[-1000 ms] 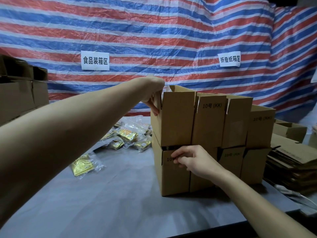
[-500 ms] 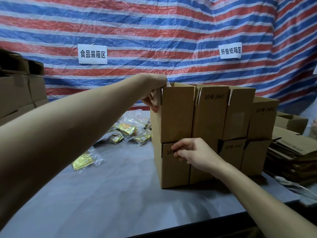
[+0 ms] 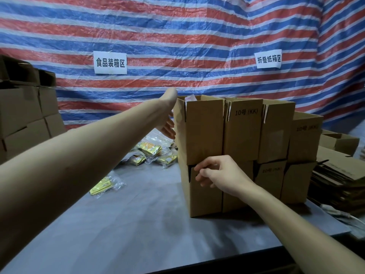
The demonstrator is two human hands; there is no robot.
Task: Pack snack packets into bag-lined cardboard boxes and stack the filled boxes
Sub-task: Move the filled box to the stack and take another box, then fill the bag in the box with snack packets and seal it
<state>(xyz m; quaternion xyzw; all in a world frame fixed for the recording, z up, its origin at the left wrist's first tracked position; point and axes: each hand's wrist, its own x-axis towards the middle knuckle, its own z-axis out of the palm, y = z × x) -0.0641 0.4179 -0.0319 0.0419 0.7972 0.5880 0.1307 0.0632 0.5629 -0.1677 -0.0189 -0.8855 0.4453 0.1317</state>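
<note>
My left hand point(image 3: 167, 123) rests on the top box's point(image 3: 204, 131) left side; I cannot tell its grip. My right hand point(image 3: 219, 173), fingers loosely curled and empty, touches the seam, probably squaring it on the lower box point(image 3: 205, 194). Packets point(image 3: 152, 151) lie on the table point(image 3: 138, 224) to the left.

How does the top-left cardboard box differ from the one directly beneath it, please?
The upper brown cardboard box stands open-topped, the left hand at its side. The lower brown cardboard box sits covered on the grey table, the right hand at its top edge. Both look alike in size.
</note>
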